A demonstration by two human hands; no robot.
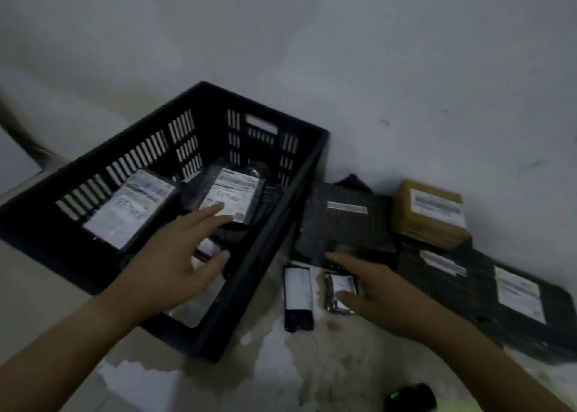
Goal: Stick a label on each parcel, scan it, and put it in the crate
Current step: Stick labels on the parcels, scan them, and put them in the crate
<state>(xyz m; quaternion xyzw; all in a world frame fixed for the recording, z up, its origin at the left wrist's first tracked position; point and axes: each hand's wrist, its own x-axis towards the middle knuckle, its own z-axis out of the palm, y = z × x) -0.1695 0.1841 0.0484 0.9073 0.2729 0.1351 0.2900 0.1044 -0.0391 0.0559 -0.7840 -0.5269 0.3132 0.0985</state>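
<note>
A black slatted crate [274, 212] stands on the floor at left and holds labelled black parcels [128, 212], [229, 193]. My left hand [175, 255] hovers open over the crate, fingers spread, holding nothing. My right hand [374, 293] reaches open over two small parcels [298, 296], [338, 290] on the floor right of the crate; its fingertips are close to a black parcel [343, 221] bearing a thin label strip. A brown boxed parcel [431, 215] and large black bags [518, 299] lie further right. A dark scanner with a green light [409, 397] lies at the bottom edge.
A pale wall rises right behind the crate and the parcels. The floor in front shows wet-looking stains [281, 361]. The picture is dim and blurred.
</note>
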